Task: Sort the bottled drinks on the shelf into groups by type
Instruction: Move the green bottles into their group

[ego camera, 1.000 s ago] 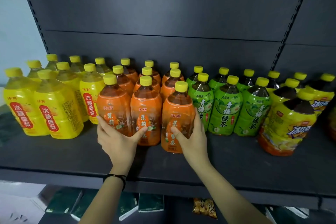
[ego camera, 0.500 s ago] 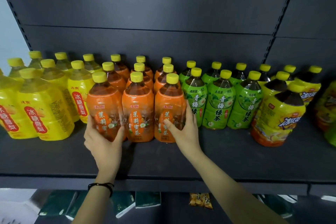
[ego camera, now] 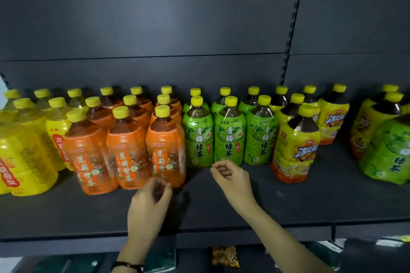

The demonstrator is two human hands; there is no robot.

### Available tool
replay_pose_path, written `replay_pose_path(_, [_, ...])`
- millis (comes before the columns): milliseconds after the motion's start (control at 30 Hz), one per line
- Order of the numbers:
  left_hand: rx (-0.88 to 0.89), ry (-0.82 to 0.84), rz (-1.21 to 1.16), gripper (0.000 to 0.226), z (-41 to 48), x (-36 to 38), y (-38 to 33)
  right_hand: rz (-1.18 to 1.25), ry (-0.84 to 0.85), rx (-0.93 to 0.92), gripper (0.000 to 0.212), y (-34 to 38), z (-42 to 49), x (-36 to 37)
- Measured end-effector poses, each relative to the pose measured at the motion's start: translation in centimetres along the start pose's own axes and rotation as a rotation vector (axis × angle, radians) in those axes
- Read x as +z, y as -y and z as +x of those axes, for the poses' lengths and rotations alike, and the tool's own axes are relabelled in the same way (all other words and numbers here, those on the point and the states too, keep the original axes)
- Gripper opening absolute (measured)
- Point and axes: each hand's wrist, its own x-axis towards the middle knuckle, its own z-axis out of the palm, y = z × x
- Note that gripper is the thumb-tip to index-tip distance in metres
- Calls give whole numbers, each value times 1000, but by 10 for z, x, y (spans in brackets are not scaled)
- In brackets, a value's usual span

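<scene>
Head view: orange bottles (ego camera: 166,150) are sitting mid-shelf (ego camera: 288,201), between yellow bottles (ego camera: 26,157) and green bottles (ego camera: 226,139). They're full, so likely heavy, and the glossy sleeves are probably slick; I'd grip at the waist or neck. Left hand (ego camera: 150,204) is hovering by the orange front row, fingers loosely curled, holding nothing. Right hand (ego camera: 231,178) is sitting empty and loosely curled at the green bases; can't tell if it's touching them.
</scene>
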Motion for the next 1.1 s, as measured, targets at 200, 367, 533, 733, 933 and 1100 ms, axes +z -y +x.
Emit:
replay_pose_path(200, [47,110,100,8,-36,77,-51,-128,23,-30,19,-44,-10,-104])
replay_pose_path(367, [94,144,253,39,-70,145,-105,-170,11,-21,31,-78,-19,-206])
replay_pose_path(533, [115,71,441,60,-100,206,-137,-189,-53,7,32,-117,-26,-290])
replay_pose_path(733, [53,-6,545,61,-109,228,-147,-213,-335,-35,42,-136,-17,-350])
replay_pose_path(933, [47,-32,570,58,-111,230,-146,-232,-597,23,81,-154,1,-377])
replay_pose_path(1100, [39,-47,590,58,-109,233,-146,-206,-507,68,107,-159,18,-389])
